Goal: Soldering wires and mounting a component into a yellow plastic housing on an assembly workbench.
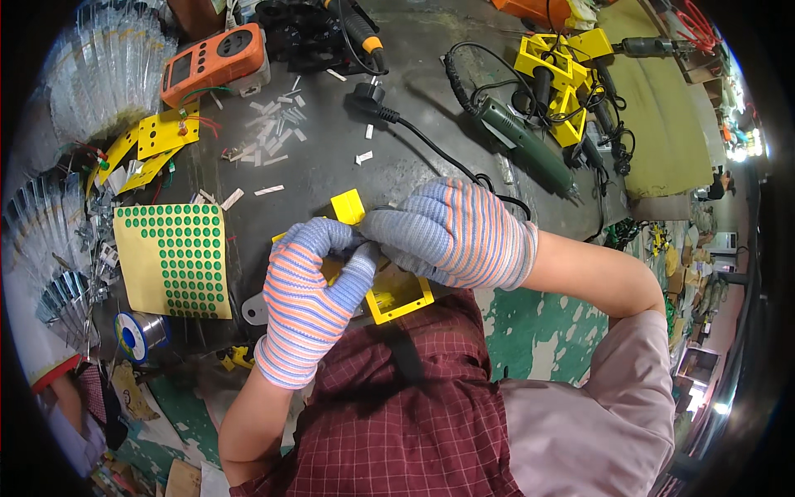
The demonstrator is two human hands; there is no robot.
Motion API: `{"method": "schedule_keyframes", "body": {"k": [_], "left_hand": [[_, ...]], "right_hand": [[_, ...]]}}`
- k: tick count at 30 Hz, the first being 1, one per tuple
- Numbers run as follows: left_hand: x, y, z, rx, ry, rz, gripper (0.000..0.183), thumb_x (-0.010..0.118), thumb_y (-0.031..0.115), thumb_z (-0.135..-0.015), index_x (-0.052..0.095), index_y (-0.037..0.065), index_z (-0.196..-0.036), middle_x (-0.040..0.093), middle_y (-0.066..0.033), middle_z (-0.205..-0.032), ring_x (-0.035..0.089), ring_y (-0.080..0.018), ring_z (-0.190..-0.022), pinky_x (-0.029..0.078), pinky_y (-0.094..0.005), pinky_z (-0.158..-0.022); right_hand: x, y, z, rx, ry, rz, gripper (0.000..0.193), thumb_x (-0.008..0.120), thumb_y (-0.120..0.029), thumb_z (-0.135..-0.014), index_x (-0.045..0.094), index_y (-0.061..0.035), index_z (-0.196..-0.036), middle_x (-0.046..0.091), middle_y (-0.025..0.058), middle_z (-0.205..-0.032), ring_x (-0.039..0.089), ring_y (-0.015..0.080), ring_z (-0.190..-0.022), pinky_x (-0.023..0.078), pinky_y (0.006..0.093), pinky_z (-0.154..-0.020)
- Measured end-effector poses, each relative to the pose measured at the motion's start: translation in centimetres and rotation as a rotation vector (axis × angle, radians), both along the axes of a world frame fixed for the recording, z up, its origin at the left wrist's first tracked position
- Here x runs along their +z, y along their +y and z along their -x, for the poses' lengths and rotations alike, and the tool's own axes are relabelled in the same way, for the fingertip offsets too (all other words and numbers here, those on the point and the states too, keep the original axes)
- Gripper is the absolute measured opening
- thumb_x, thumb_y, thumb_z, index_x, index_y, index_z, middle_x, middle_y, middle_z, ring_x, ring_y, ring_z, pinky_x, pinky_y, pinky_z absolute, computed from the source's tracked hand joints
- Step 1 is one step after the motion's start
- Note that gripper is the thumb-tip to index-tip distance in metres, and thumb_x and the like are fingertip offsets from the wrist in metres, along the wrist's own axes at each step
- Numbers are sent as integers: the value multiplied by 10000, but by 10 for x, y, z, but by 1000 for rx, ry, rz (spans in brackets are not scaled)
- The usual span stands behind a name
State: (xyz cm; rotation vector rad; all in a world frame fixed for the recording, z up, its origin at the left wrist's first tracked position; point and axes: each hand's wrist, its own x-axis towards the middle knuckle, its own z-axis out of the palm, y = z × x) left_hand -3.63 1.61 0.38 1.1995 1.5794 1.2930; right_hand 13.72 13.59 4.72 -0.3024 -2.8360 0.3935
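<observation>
At the bench's near edge I have a yellow box point(401, 311) with an open frame-like end facing me. A square yellow flap point(348, 206) stands out beyond my fingers. My left hand point(306, 290), in a striped knit glove, is closed at the box's left side, thumb and fingers against it. Wearing the same kind of glove, my right hand point(454, 236) reaches over from the right. Its fingers are pinched together beside the left fingertips, above the box. Whatever small part lies between the fingertips is hidden by the gloves.
Near my left lie a sheet of green round stickers point(195, 261) and a wire spool point(141, 335). Farther off sit an orange meter point(214, 65), scattered white strips point(273, 128) and a black plug point(370, 103) with its cord. A green electric screwdriver point(526, 147) lies right, beside yellow boxes point(567, 112).
</observation>
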Motion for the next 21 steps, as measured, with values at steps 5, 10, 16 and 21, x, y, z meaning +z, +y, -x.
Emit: {"method": "schedule_keyframes", "body": {"k": [5,10,16,21], "left_hand": [[1,3,0,-44,45,9,155,753,87,-759,644,13,-840,653,-121,-781,634,-274,-714,504,-370,-724],[22,4,-2,-35,783,-251,163,721,192,-778,652,60,-845,655,-104,-855,624,-310,-840,478,-434,-765],[14,-1,-12,120,965,-384,130,702,184,-760,651,105,-851,666,-78,-885,608,-321,-826,442,-422,-794],[3,0,-2,-3,95,-15,137,746,121,-771,662,38,-840,679,-102,-789,630,-270,-738,485,-376,-759]], "right_hand": [[-11,8,-3,81,107,-94,292,631,-216,-808,623,-123,-1085,651,38,-855,655,227,-733,517,382,-614],[10,7,5,15,-77,36,286,636,-253,-822,627,-90,-1057,647,129,-779,649,322,-726,510,431,-621],[16,14,7,85,-165,387,258,596,-210,-825,603,-31,-1010,641,229,-772,636,422,-776,525,453,-697],[5,5,0,4,99,340,249,629,-148,-825,600,-58,-1055,638,148,-817,644,363,-759,524,439,-687]]}}
